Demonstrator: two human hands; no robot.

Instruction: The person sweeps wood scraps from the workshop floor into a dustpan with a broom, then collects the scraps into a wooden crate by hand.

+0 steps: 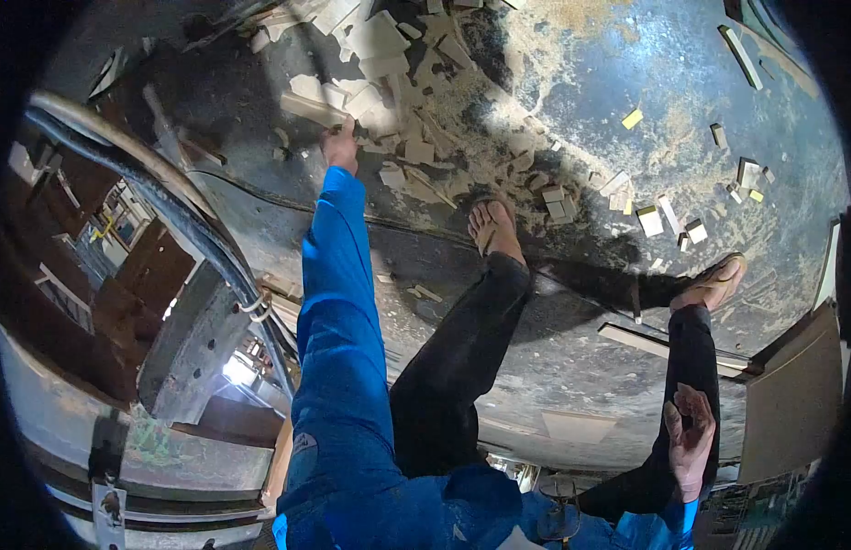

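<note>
My left hand [340, 148] reaches out over a heap of wood offcuts on the floor. Its fingers are closed at the near end of a pale wooden block [311, 110]; part of the grip is hidden. Broad, pale offcuts [378, 41] lie just beyond that block, and smaller scraps are strewn to its right. Low on the right, by my thigh, my right hand [690, 438] hangs with its palm turned up and its fingers apart, slightly curled. Nothing is in it.
My sandalled feet stand on the dusty floor [572, 357]. Small blocks [649, 220] lie scattered between and beyond them. Thick cables [182, 215] and a machine frame [192, 339] run along the left. A board [792, 403] leans at the right, near a long strip [668, 348].
</note>
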